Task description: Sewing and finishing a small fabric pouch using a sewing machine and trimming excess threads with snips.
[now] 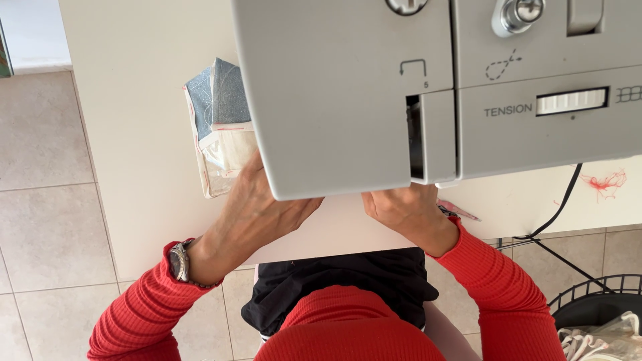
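Observation:
A grey sewing machine (374,87) fills the top of the head view and hides the needle area. My left hand (257,214) reaches under its left end, fingers out of sight, beside a folded piece of blue and cream fabric (217,124) marked with red lines. My right hand (404,210) rests on the white table (147,167) under the machine's middle, its fingers also hidden. What either hand holds is hidden by the machine. A watch sits on my left wrist, and both sleeves are red.
A black cable (562,200) runs off the table's right side. A tangle of red thread (605,182) lies on the table at right. A black wire basket (595,314) with pale material stands on the tiled floor at lower right.

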